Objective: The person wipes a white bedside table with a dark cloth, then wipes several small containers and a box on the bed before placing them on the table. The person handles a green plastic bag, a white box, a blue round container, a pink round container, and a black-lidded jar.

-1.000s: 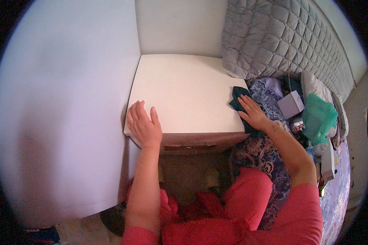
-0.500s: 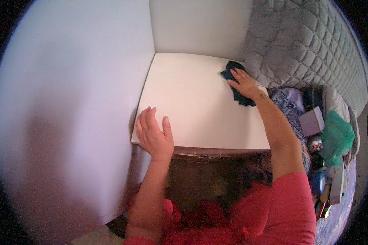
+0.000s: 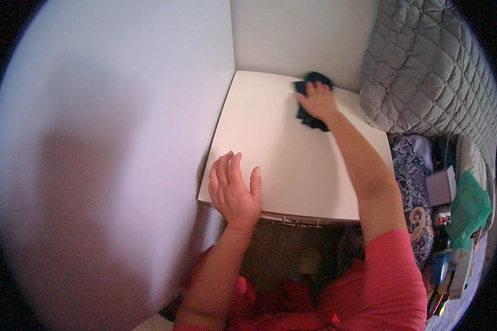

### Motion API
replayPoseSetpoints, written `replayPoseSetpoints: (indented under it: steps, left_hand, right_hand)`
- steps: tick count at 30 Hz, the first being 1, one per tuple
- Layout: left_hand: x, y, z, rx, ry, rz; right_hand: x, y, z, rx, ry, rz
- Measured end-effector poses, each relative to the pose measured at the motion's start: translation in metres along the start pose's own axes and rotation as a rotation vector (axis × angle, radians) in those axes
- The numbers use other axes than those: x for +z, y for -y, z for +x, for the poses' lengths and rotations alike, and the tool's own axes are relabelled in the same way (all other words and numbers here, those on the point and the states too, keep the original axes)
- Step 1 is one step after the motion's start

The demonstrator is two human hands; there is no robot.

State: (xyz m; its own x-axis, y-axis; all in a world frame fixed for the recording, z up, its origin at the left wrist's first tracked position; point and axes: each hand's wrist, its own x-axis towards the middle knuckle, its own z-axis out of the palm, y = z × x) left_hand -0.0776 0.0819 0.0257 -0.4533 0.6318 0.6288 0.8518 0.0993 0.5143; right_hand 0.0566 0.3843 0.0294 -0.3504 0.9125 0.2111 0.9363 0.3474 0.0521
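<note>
A dark cloth [image 3: 313, 122] lies bunched near the far edge of a white tabletop [image 3: 284, 160]. My right hand [image 3: 318, 102] holds it pressed against the surface, palm down with the fingers over it; they are slightly blurred. At the near left corner of the tabletop is my left hand [image 3: 236, 190], open and empty. Its fingers point away from me, and the thumb stands apart. I cannot tell whether its palm touches the top.
A pale wall [image 3: 165, 94] rises along the left, and another meets the far edge. A grey quilted cover [image 3: 431, 71] hangs at the back right. Beside the tabletop on the right are patterned fabric [image 3: 411, 171], a small box [image 3: 441, 185] and a green bag [image 3: 469, 207].
My right hand has slid the cloth leftward along the far part of the tabletop. My left hand stays by the near left corner. The whole view has shifted a little.
</note>
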Motion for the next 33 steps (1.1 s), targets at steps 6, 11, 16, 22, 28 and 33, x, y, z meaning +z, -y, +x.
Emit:
replayPoseSetpoints:
  steps: [6,11,16,22,28,33]
  left_hand:
    - [-0.002,0.005,-0.004,0.017,-0.041,-0.026]
    - [0.007,0.007,-0.006,0.072,-0.093,-0.027]
    - [0.006,0.016,-0.002,0.152,-0.162,-0.031]
    - [0.0,0.013,-0.007,0.101,-0.084,0.053]
    - [-0.008,0.011,-0.009,0.12,-0.054,0.104]
    - [-0.007,0.006,-0.012,0.081,0.043,0.128]
  right_hand:
    - [-0.017,0.129,0.012,-0.21,0.061,0.18]
    - [-0.024,0.169,-0.029,-0.396,-0.011,0.183]
    - [-0.032,0.164,-0.112,-0.652,-0.161,0.32]
    - [-0.079,0.094,-0.211,-0.673,0.106,0.302]
    - [-0.077,-0.021,-0.262,-0.352,0.091,0.152]
    - [-0.064,-0.103,-0.294,0.066,-0.07,0.144]
